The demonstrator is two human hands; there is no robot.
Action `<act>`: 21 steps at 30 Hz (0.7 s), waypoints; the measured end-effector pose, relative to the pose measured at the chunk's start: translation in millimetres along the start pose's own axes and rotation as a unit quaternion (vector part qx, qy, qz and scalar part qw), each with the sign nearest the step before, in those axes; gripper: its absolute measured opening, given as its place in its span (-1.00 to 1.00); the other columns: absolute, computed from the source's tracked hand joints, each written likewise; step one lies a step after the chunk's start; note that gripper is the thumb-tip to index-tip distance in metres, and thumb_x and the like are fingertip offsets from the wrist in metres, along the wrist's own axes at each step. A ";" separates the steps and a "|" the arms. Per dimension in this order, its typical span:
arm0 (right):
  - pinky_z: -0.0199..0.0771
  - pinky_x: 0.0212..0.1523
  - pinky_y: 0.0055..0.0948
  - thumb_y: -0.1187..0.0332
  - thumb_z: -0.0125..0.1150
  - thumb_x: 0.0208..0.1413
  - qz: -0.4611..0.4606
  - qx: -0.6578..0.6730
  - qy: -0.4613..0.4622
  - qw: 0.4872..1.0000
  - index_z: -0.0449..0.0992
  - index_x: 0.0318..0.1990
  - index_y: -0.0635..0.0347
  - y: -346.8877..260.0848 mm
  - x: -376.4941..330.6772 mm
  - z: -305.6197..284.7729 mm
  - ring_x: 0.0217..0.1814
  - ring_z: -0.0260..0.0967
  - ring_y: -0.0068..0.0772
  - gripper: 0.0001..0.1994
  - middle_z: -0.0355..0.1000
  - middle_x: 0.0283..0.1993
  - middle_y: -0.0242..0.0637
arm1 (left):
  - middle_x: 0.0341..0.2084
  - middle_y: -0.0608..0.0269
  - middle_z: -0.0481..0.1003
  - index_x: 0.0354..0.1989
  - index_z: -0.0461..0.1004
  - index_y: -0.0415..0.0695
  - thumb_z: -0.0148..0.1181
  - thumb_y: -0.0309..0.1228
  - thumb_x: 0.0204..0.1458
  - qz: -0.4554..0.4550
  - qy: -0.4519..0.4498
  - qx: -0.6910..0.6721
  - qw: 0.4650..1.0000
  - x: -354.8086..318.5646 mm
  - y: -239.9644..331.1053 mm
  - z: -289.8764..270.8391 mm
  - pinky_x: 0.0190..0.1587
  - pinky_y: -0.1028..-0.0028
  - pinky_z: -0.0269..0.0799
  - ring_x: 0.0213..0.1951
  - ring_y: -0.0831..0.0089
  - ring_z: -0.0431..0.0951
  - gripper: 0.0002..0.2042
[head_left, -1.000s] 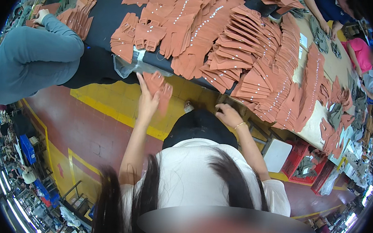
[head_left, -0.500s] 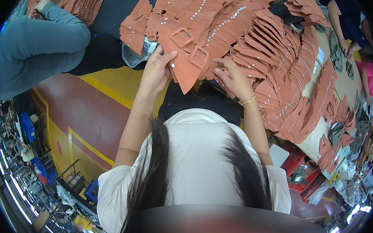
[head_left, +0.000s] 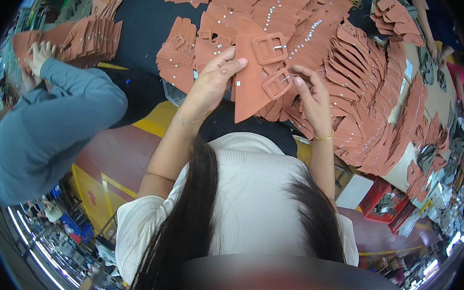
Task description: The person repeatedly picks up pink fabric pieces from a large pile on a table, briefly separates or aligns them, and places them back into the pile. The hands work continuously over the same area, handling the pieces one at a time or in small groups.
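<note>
My left hand (head_left: 213, 82) grips the left edge of a pointed orange leather-like piece (head_left: 250, 92), its thumb lying on the face. Two square orange buckles sit on this piece, an upper buckle (head_left: 269, 48) and a lower buckle (head_left: 276, 84). A thin light prong shows across each. At the right side of the lower buckle are the bent finger and thumb of my right hand (head_left: 315, 97), closed at its edge beside the prong. The fingertips partly hide the contact. Underneath, more orange pieces (head_left: 176, 59) lie spread and overlapping, some with buckles.
Fanned rows of orange pieces (head_left: 351, 83) with small white labels cover the table's right side. To the left, a co-worker in a grey-blue sleeve (head_left: 84, 87) handles another orange stack (head_left: 96, 36). A red crate (head_left: 382, 203) stands at lower right. Other people's arms show at upper right.
My hands and the held piece have risen a little and shifted right. The buckle prongs now stand out. My right fingers have come to the lower buckle. The co-worker has leaned closer.
</note>
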State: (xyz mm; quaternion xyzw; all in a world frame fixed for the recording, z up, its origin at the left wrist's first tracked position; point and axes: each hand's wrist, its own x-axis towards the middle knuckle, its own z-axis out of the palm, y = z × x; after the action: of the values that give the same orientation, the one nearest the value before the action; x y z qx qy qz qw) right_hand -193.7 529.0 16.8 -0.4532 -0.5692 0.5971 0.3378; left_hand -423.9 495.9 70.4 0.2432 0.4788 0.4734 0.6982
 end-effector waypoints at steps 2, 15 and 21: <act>0.27 0.11 -0.45 0.29 0.11 0.16 0.001 0.080 0.048 0.996 0.28 0.14 0.25 6.6 7.3 13.8 0.08 0.31 -0.41 -0.58 0.35 0.05 -0.16 | -0.11 0.27 0.44 0.06 0.30 -0.31 -0.01 -0.36 0.15 -0.033 -0.012 0.083 0.996 9.3 1.9 -13.0 -0.01 0.55 0.31 -0.08 0.59 0.41 -0.64; 0.40 -0.13 -0.59 0.40 0.14 0.14 0.239 0.156 -0.040 0.958 0.40 -0.14 0.24 41.1 -14.9 21.5 -0.19 0.40 -0.59 -0.83 0.46 -0.25 -0.38 | -0.45 0.31 0.44 -0.26 0.41 -0.26 0.04 -0.27 0.15 -0.151 -0.279 0.445 0.837 52.8 -49.7 -35.1 -0.29 0.54 0.31 -0.37 0.63 0.34 -0.74; 0.47 -0.31 -0.59 0.35 0.13 0.16 0.254 0.214 0.058 0.941 0.42 -0.23 0.24 55.2 -3.5 18.4 -0.32 0.41 -0.62 -0.85 0.46 -0.33 -0.38 | -0.33 0.25 0.51 -0.15 0.41 -0.24 0.19 -0.32 0.04 -0.216 -0.163 0.184 0.945 38.5 -50.6 -70.5 -0.20 0.48 0.39 -0.31 0.53 0.47 -0.72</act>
State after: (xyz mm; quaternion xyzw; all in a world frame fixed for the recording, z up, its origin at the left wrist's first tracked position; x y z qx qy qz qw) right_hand -203.3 512.1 -38.1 -0.5335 -0.2728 0.7438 0.2962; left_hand -462.0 500.3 -16.5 0.3322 0.4781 0.1691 0.7953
